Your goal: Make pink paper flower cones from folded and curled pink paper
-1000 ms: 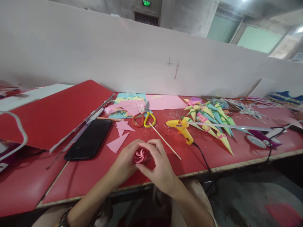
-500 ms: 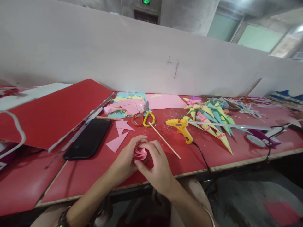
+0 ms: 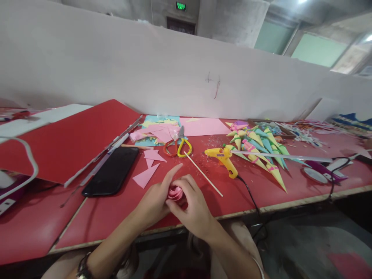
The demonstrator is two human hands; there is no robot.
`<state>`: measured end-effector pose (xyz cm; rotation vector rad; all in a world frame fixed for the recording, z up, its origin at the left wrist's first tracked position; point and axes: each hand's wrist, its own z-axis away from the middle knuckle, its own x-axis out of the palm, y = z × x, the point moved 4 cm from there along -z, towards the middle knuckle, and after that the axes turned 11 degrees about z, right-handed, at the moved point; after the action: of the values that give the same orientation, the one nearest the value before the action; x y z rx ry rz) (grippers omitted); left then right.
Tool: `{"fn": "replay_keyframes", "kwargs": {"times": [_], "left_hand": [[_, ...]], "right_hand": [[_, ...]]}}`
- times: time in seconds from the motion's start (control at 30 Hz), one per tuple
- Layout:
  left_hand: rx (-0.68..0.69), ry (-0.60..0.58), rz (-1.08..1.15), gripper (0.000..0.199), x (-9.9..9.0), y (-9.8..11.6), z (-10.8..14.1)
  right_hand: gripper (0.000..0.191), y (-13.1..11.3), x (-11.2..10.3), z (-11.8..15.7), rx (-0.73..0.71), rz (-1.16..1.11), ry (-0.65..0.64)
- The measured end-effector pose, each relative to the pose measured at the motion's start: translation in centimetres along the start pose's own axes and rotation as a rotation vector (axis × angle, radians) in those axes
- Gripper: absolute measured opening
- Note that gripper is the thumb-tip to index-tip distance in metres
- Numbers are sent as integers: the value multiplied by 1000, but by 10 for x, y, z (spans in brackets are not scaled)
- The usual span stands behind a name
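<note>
Between my hands, over the front edge of the red table, is a curled pink paper roll (image 3: 175, 193). My right hand (image 3: 192, 203) pinches it from the right with thumb and fingers. From the left, my left hand (image 3: 155, 199) supports it, one finger stretched up and away and the others partly hidden. Pink paper triangles (image 3: 146, 176) lie just beyond my left hand. A thin wooden stick (image 3: 203, 174) rests beyond my right hand, near scissors with red and yellow handles (image 3: 183, 148). Right of the stick lies a yellow glue gun (image 3: 223, 159).
A black phone (image 3: 112, 171) and a large red sheet (image 3: 78, 135) are on the left. Several paper cones (image 3: 263, 145) are piled at the right, before a tray (image 3: 286, 132). A black cord (image 3: 248, 192) hangs over the front edge. A white partition (image 3: 174, 77) stands behind.
A finger of my left hand has straightened upward, away from the pink roll. My right-hand fingers have curled in closer around it. The view has shifted slightly.
</note>
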<state>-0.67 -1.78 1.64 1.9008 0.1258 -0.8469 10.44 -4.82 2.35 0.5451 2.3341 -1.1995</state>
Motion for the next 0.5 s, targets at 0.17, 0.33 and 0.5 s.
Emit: {"fn": "replay_keyframes", "kwargs": {"times": [0.17, 0.33, 0.5], "left_hand": [[39, -8, -11, 73, 0, 0, 0], [45, -6, -72, 85, -3, 0, 1], [134, 43, -132, 85, 0, 0, -2]], "right_hand": [[25, 1, -2, -1, -6, -11, 54], [27, 3, -6, -3, -9, -22, 136], [31, 7, -15, -4, -4, -38, 224]]}}
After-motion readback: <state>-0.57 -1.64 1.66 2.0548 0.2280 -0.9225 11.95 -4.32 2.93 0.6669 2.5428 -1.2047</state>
